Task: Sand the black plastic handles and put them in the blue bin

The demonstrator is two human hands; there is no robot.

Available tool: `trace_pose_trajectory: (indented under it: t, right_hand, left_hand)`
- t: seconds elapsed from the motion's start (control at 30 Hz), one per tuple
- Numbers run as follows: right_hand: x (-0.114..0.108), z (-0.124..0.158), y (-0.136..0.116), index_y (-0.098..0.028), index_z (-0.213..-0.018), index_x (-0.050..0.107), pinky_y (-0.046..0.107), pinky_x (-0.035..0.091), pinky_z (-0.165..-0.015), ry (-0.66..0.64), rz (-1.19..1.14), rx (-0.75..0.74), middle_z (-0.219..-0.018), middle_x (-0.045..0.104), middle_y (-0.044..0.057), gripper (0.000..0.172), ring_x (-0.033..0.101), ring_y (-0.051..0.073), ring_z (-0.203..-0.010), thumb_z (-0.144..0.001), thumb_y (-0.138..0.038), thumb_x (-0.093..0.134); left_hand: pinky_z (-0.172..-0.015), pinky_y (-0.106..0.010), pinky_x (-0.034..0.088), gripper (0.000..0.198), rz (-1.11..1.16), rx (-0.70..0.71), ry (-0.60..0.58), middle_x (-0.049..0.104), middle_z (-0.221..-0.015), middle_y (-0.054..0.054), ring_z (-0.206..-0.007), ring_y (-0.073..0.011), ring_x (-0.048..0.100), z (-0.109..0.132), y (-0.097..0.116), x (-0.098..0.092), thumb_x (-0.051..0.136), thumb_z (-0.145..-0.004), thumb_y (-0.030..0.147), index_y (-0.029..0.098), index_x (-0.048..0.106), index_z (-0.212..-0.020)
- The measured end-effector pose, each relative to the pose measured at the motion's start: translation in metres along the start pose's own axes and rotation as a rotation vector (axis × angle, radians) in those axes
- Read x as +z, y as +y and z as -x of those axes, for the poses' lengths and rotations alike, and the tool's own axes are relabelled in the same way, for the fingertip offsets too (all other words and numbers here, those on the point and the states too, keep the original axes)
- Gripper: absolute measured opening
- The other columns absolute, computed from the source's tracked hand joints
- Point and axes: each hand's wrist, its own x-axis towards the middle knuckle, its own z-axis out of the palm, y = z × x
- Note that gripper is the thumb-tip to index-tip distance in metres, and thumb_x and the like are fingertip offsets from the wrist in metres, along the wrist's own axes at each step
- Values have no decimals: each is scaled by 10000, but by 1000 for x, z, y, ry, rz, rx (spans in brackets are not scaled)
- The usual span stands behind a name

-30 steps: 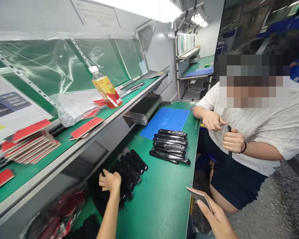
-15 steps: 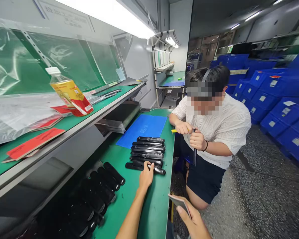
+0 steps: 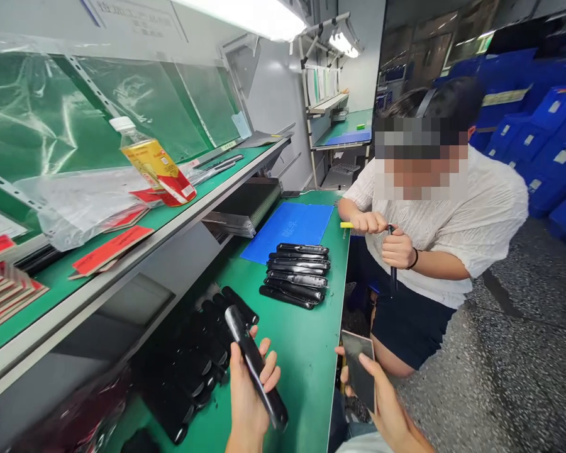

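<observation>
My left hand (image 3: 248, 393) is wrapped around a long black plastic handle piece (image 3: 253, 358), shaped like a hair straightener shell, and holds it tilted above the green table. In my right hand (image 3: 387, 402) is a flat rectangular pad (image 3: 360, 371) with a dark grey face and a pale edge, gripped between thumb and fingers by the table's front edge. A row of similar black shells (image 3: 297, 277) lies on the table ahead of my left hand. More black pieces (image 3: 193, 358) are piled to its left, partly in shadow.
A person (image 3: 434, 207) sits across the table corner, holding a yellow-ended tool (image 3: 347, 225) and a dark piece. A blue sheet (image 3: 292, 226) lies behind the shells. The shelf (image 3: 226, 173) carries a drink bottle (image 3: 158, 165) and red-topped pads (image 3: 113, 250).
My left hand has picked up the nearest black shell from the row and brought it back toward me. My right hand has raised the pad and turned its grey face more into view.
</observation>
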Motion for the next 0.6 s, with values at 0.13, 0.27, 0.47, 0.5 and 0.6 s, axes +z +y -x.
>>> trace_pose_trajectory:
  t: [0.13, 0.27, 0.47, 0.5, 0.6]
  right_hand:
    - [29, 2, -13, -254, -1339, 581, 327, 484, -749, -185, 120, -51, -952, 693, 57, 548, 593, 188, -765, -945, -594, 408]
    - [44, 7, -27, -319, -1404, 512, 414, 423, -1041, -368, 517, -481, -1377, 531, 84, 538, 525, 266, -1221, -946, -593, 443]
    - [62, 25, -19, -290, -1359, 560, 268, 515, -782, -416, 918, -1380, -1036, 706, 56, 443, 641, 183, -905, -927, -371, 612]
    - [66, 27, -20, -305, -1326, 584, 248, 497, -707, -461, 957, -1520, -942, 735, 22, 381, 635, 155, -805, -945, -293, 591]
    - [77, 27, -32, -320, -1240, 638, 306, 473, -717, -446, 1120, -1612, -1033, 774, 3, 286, 649, 171, -830, -995, -331, 491]
  left_hand:
    - [-488, -170, 442, 282, 289, -156, 35, 496, -813, 0, -589, -61, 468, 25, 15, 12, 513, -969, 309, 146, 587, -1187]
    - [-455, -191, 424, 435, 195, -230, 36, 440, -652, 36, -538, -80, 424, 31, 14, 16, 521, -953, 431, 106, 595, -1232]
    - [-329, -132, 204, 402, 155, -373, -37, 347, -550, 94, -396, -39, 275, 40, 11, 23, 544, -945, 412, 151, 591, -1248]
    - [-339, -129, 228, 412, 167, -408, -41, 330, -544, 98, -402, -39, 295, 42, 10, 26, 571, -936, 403, 142, 590, -1254]
    - [-377, -126, 300, 404, 162, -472, -15, 382, -554, 88, -425, -37, 373, 47, 9, 32, 664, -890, 324, 119, 606, -1233]
